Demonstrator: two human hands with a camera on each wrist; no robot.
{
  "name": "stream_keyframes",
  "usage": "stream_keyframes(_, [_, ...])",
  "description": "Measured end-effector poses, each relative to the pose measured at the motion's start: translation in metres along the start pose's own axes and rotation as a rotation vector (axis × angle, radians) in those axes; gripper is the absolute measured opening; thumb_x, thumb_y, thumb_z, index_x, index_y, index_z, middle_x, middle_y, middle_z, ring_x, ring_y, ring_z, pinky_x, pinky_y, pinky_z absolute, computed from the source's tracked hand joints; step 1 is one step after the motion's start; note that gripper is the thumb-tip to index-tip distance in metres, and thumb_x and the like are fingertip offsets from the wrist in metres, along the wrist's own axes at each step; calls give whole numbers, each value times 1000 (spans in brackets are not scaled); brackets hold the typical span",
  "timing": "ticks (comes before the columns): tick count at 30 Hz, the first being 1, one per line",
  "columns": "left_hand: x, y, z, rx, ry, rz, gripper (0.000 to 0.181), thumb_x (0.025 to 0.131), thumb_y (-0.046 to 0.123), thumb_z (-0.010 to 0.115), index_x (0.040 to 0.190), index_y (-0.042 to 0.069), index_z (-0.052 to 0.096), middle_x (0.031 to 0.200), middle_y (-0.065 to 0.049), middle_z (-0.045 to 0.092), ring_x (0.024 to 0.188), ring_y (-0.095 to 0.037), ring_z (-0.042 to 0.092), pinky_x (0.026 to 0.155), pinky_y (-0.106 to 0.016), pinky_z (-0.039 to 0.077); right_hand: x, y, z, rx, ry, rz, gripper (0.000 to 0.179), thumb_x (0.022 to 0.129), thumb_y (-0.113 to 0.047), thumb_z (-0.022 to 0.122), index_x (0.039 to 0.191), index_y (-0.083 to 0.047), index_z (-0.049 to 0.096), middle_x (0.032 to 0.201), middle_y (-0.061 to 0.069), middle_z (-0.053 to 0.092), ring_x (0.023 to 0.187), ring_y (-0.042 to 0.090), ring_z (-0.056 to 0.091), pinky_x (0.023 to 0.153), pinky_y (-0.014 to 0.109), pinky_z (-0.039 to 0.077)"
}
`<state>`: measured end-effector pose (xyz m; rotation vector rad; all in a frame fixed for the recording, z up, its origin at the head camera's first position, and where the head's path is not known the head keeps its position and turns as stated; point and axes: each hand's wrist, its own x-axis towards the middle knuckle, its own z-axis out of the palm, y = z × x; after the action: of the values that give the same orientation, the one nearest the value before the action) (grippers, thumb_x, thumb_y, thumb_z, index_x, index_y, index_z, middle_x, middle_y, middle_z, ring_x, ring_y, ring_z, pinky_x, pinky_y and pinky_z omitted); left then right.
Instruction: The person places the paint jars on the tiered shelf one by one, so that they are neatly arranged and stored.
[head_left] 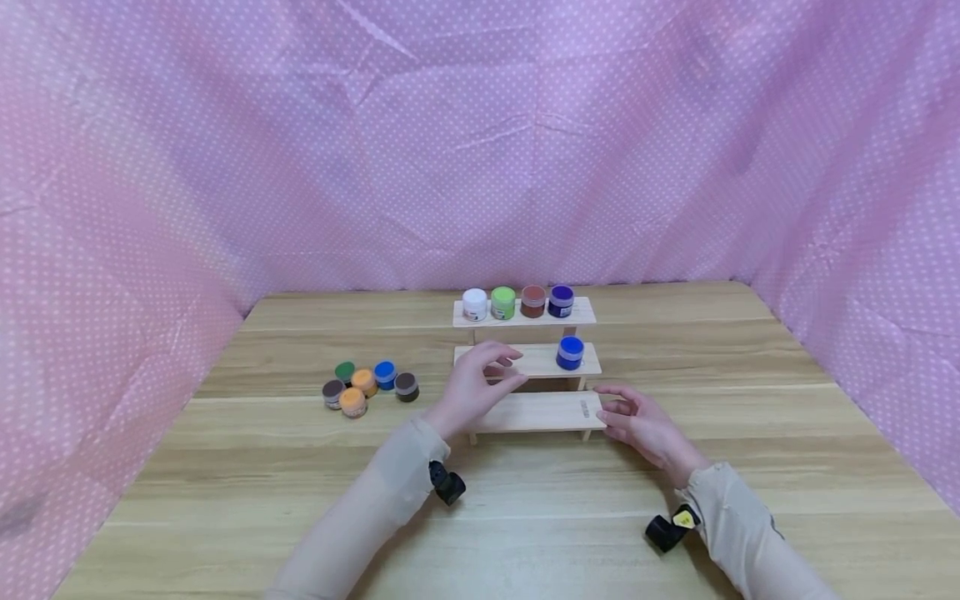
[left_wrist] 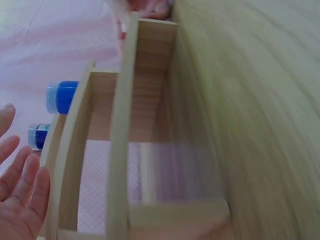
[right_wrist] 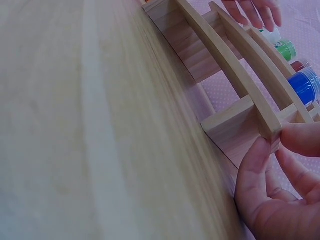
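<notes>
A three-step wooden display stand point(head_left: 536, 412) stands on the table. My right hand point(head_left: 645, 429) pinches the right end of its lowest board, finger and thumb at the corner in the right wrist view. My left hand point(head_left: 476, 387) is over the left part of the stand, its fingers loosely bent with nothing between them. On the middle step, near its right end, sits a blue paint jar point(head_left: 570, 353). Along the top step stand a white jar point(head_left: 474, 305), a light green jar point(head_left: 503, 303), a reddish-brown jar point(head_left: 533, 302) and a dark blue jar point(head_left: 561, 302).
Left of the stand, several more paint jars cluster on the table, among them a blue jar point(head_left: 385, 375), an orange jar point(head_left: 352, 402), a green jar point(head_left: 345, 372) and a black jar point(head_left: 407, 387). A pink dotted cloth point(head_left: 480, 167) hangs behind the wooden table point(head_left: 540, 533).
</notes>
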<state>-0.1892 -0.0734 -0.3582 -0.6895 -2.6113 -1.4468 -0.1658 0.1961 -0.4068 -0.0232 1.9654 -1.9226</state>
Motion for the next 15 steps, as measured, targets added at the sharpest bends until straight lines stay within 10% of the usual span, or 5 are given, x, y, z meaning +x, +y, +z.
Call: stream_keyframes(15, [-20,-16,-19,82,32,21,26,83,19,70,107,11,66,108,0,63,95,-15,61,85,-29,54,0,0,-1,-11,-3,4,52,89,-2,55,135,4,33,98,-3,57,86,6,58,74,19,52])
